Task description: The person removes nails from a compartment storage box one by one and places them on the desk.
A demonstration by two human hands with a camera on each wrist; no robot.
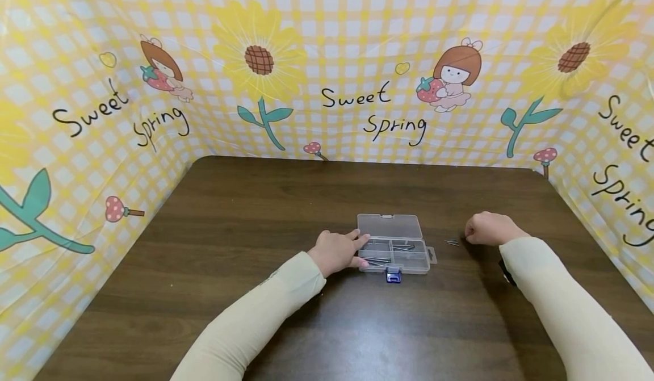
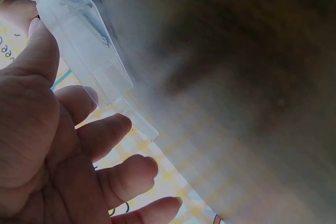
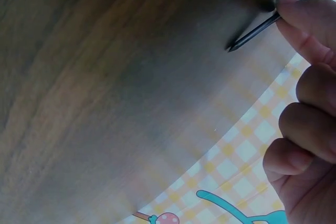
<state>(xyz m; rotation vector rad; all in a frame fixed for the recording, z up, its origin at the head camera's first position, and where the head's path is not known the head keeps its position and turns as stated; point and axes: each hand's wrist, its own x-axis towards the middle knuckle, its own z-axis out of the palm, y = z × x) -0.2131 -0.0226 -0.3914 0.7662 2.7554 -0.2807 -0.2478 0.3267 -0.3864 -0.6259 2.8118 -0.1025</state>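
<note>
The right hand point(image 1: 490, 229) pinches a slim dark metal nail point(image 3: 255, 31) between thumb and forefinger, other fingers curled, nearer the tabletop's point(image 1: 255, 199) right edge than its left; a firm pinch near the head should stop it twisting. Small loose metal nails point(image 1: 452, 242) lie just beside. The left hand point(image 1: 337, 251), fingers spread, touches the left end of the clear plastic compartment box point(image 1: 416, 270); light pressure should steady it. Only the right wrist view shows the pinched nail; only the head view, the whole lid raised.
</note>
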